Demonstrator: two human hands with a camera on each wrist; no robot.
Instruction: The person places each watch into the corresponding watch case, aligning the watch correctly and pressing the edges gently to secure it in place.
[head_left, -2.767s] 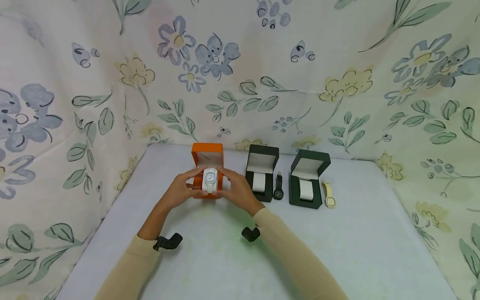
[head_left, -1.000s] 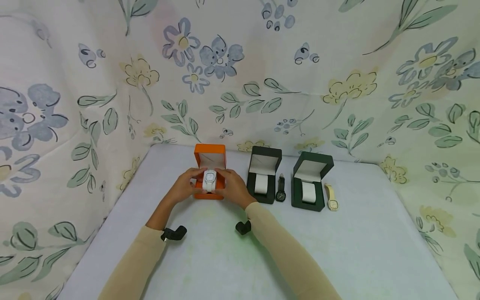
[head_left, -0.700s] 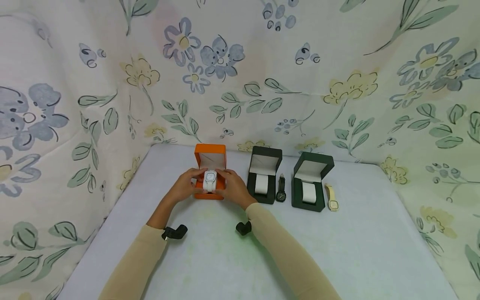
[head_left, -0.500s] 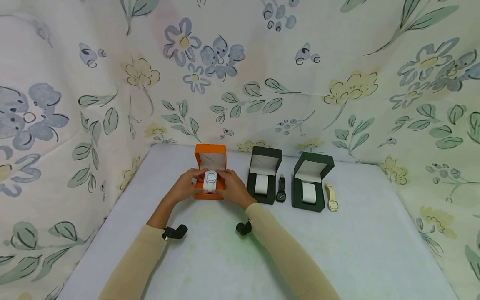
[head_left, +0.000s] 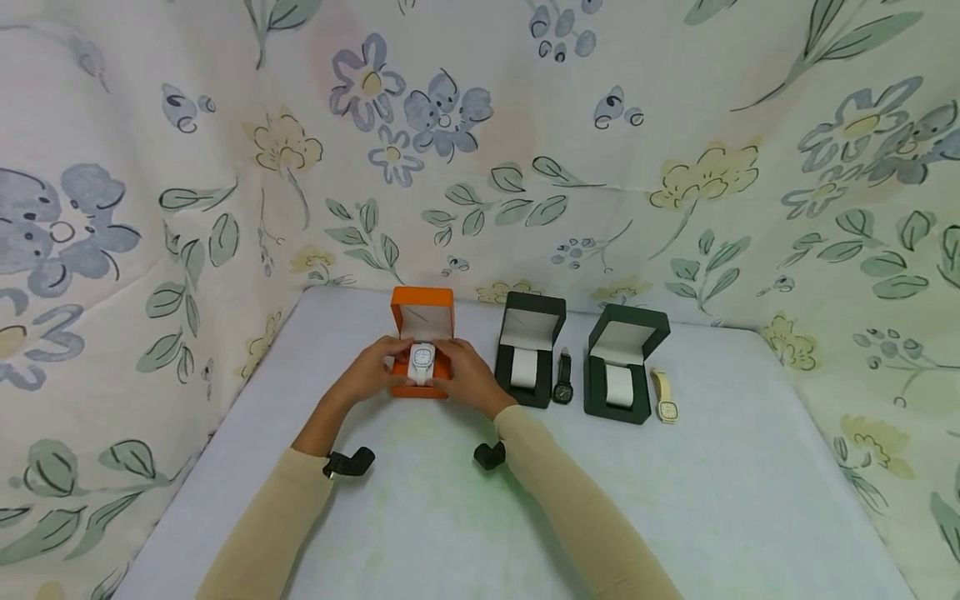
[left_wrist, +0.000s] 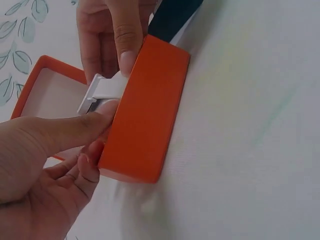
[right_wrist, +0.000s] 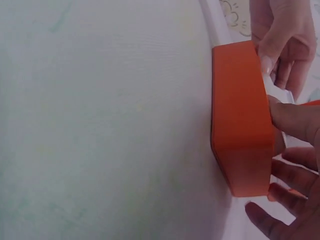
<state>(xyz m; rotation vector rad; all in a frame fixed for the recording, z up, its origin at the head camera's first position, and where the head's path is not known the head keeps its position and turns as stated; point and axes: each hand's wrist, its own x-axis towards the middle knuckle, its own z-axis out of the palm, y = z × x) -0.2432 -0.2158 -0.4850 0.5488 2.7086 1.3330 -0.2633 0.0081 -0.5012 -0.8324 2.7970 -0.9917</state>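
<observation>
Pinching a white watch with a rounded-square face (head_left: 422,357) from either side, the left hand (head_left: 370,372) and right hand (head_left: 472,379) hold it in a boxy orange case (head_left: 419,393) (its lid (head_left: 423,297) standing up).

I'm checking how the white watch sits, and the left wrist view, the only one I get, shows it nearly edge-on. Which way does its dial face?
Observer: The head view shows the front of the white watch, dial turned up toward that camera.
Operator: Are any other watches lying out?
Observer: Yes, a black watch lies between the black box and the green box.
Operator: What's on the green box's other side?
Observer: A gold watch, lying just to its right.
</observation>
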